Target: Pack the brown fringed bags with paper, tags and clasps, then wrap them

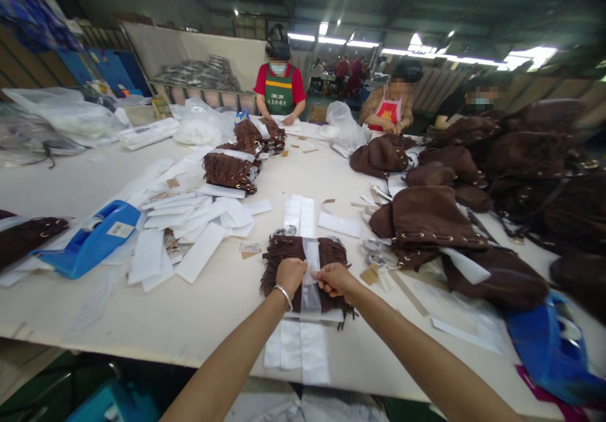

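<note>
A brown fringed bag (280, 253) lies flat on the table in front of me, a translucent plastic strip (311, 301) running across its middle. My left hand (290, 277), with a bangle at the wrist, is closed, its fingers pinching at the strip's left edge. From the right, my right hand (335, 279) pinches the strip too, fingers curled over the bag. What exactly sits between the fingertips is partly hidden. White sheets (290, 346) stick out from under the bag toward me, and more white strips (300, 215) lie just beyond it.
Left of the bag spreads a pile of white pads (202, 252) beside a blue tape dispenser (101, 236). Stacked fringed bags (230, 169) stand farther back. Brown drawstring bags (433, 220) heap up on the right, near another blue dispenser (552, 346). Several co-workers (280, 91) work across the table.
</note>
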The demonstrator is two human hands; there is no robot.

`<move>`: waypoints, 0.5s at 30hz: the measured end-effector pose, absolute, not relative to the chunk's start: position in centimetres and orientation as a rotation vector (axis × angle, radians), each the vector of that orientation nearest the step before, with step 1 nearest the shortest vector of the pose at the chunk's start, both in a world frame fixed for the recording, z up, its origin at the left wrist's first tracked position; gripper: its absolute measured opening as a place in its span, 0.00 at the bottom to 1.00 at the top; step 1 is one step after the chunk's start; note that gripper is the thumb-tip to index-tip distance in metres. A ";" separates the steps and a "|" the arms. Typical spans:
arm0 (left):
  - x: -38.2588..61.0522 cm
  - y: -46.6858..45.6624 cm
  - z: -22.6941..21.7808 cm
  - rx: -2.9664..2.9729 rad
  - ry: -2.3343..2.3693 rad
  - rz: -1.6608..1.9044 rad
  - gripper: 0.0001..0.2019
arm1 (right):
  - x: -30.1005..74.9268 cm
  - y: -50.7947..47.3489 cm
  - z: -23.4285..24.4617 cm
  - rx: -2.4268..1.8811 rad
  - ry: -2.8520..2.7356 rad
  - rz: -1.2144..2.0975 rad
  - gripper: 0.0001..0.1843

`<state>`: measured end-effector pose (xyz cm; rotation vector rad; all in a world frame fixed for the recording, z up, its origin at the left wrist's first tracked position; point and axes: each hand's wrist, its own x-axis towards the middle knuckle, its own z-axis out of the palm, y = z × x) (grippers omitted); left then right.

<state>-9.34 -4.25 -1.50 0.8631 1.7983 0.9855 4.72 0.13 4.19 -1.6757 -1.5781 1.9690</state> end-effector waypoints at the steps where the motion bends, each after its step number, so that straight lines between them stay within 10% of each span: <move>1: -9.4 -4.2 -1.5 0.846 1.781 0.992 0.13 | 4.6 0.1 4.0 -1.688 -1.604 1.934 0.22; 15: -10.0 -5.0 1.2 0.734 1.555 1.110 0.21 | 4.3 0.0 2.0 -1.664 -1.827 1.699 0.22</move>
